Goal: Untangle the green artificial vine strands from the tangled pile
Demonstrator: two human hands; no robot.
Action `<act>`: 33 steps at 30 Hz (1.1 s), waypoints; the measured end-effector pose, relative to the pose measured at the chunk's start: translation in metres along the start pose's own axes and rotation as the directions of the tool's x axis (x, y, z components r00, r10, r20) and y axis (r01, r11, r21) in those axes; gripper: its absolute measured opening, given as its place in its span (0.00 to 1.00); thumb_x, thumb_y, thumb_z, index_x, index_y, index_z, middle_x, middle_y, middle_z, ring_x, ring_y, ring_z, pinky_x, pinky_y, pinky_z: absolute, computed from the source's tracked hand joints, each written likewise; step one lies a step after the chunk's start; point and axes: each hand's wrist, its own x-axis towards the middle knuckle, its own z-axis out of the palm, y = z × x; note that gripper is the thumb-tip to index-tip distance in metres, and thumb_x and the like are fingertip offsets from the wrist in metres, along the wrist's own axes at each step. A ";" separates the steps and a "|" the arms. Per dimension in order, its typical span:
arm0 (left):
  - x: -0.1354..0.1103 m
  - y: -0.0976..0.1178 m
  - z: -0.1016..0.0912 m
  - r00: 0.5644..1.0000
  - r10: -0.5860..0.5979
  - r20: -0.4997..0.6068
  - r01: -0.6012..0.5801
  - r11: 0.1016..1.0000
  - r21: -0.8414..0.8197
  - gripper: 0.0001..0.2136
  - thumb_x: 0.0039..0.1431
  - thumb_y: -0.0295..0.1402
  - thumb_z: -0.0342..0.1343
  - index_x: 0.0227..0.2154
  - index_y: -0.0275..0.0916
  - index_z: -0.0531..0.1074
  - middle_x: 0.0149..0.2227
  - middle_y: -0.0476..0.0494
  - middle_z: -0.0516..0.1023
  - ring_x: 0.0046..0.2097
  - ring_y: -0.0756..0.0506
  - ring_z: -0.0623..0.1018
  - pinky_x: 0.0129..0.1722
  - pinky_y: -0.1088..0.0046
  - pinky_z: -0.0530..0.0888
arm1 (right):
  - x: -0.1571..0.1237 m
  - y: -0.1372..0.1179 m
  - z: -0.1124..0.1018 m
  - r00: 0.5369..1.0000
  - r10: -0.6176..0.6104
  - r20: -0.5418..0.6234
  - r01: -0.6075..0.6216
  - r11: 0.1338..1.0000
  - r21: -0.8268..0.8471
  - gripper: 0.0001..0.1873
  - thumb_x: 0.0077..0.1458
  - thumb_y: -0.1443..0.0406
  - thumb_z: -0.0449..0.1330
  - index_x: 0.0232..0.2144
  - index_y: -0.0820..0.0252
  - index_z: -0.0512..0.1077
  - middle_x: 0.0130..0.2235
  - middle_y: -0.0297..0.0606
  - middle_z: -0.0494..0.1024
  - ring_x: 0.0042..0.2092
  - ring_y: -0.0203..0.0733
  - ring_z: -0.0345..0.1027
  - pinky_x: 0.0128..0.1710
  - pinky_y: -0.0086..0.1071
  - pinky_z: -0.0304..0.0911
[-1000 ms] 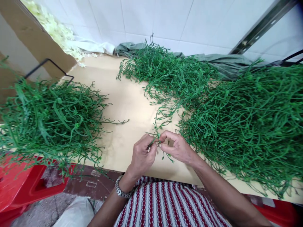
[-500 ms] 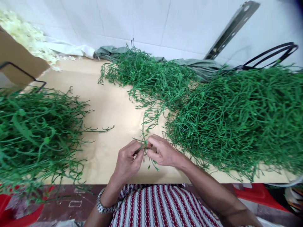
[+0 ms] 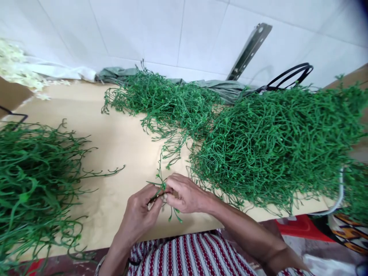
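Observation:
Close to the table's front edge, my left hand (image 3: 140, 209) pinches a thin green artificial flower stem (image 3: 163, 186) between thumb and fingers. My right hand (image 3: 186, 194) meets it from the other side, its thumb and fingertips closed on the same stem. Branched tips of the stem stick out above the fingers and hang below them. The exact joint between the fingertips is partly hidden. Just beyond the hands, loose stems trail down from a smaller green heap (image 3: 175, 99). A large pile of similar stems (image 3: 267, 149) lies beside my right forearm.
Another stem pile (image 3: 37, 180) covers the left of the tan tabletop (image 3: 115, 142). Cream-coloured artificial petals (image 3: 14, 65) lie at the back left. A metal bracket (image 3: 250, 51) and black cable loops (image 3: 290, 76) stand by the tiled wall. A white hoop (image 3: 340, 191) borders the right pile.
The camera view has swung to the right, so things appear shifted leftward and slightly lower. Both hands keep their pinch on the stem with little visible change.

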 end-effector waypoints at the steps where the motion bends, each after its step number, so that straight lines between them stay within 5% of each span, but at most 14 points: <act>1: 0.000 0.000 -0.001 1.000 0.005 0.010 -0.005 1.000 -0.029 0.08 0.55 0.28 0.48 0.22 0.36 0.66 0.22 0.51 0.63 0.25 0.52 0.66 0.25 0.78 0.62 | 0.000 0.000 0.000 1.000 0.005 -0.002 -0.005 1.000 0.030 0.08 0.46 0.70 0.51 0.24 0.57 0.53 0.24 0.31 0.60 0.28 0.35 0.54 0.29 0.28 0.52; 8: 0.002 -0.007 -0.004 0.999 0.007 0.043 0.003 0.974 -0.226 0.10 0.53 0.33 0.53 0.20 0.35 0.67 0.20 0.49 0.66 0.25 0.50 0.66 0.24 0.77 0.63 | -0.006 0.003 0.001 0.991 0.098 0.086 -0.122 0.934 0.337 0.05 0.52 0.65 0.53 0.27 0.61 0.61 0.26 0.30 0.63 0.27 0.31 0.55 0.26 0.24 0.51; 16: 0.000 -0.007 0.000 1.000 0.011 0.007 -0.008 0.953 -0.302 0.09 0.51 0.33 0.56 0.19 0.37 0.70 0.19 0.47 0.68 0.25 0.49 0.67 0.25 0.74 0.65 | -0.009 0.006 0.007 0.937 0.179 0.300 -0.348 0.571 0.744 0.14 0.51 0.57 0.57 0.29 0.63 0.62 0.27 0.30 0.63 0.27 0.29 0.54 0.26 0.23 0.52; 19: -0.001 -0.007 0.000 0.999 -0.036 -0.003 0.034 0.952 -0.304 0.08 0.50 0.32 0.55 0.19 0.36 0.70 0.19 0.48 0.67 0.26 0.49 0.67 0.26 0.75 0.65 | -0.008 0.004 0.005 0.942 0.177 0.285 -0.330 0.641 0.693 0.10 0.52 0.60 0.56 0.29 0.63 0.62 0.27 0.30 0.63 0.27 0.29 0.54 0.25 0.23 0.52; 24: -0.004 -0.006 0.002 0.986 -0.167 0.005 0.163 0.955 -0.247 0.04 0.50 0.28 0.52 0.22 0.35 0.67 0.21 0.51 0.64 0.25 0.51 0.64 0.24 0.77 0.62 | -0.005 0.000 0.001 0.985 0.121 0.126 -0.162 0.904 0.395 0.03 0.51 0.68 0.54 0.27 0.62 0.62 0.25 0.29 0.61 0.26 0.29 0.53 0.25 0.23 0.49; 33: -0.004 0.008 0.008 0.992 -0.102 -0.074 0.090 0.984 -0.150 0.06 0.46 0.22 0.47 0.19 0.35 0.64 0.21 0.50 0.63 0.26 0.51 0.65 0.26 0.77 0.61 | -0.010 0.001 0.006 0.987 0.090 0.135 -0.119 0.967 0.227 0.05 0.52 0.71 0.50 0.25 0.60 0.58 0.25 0.30 0.60 0.27 0.32 0.53 0.26 0.25 0.49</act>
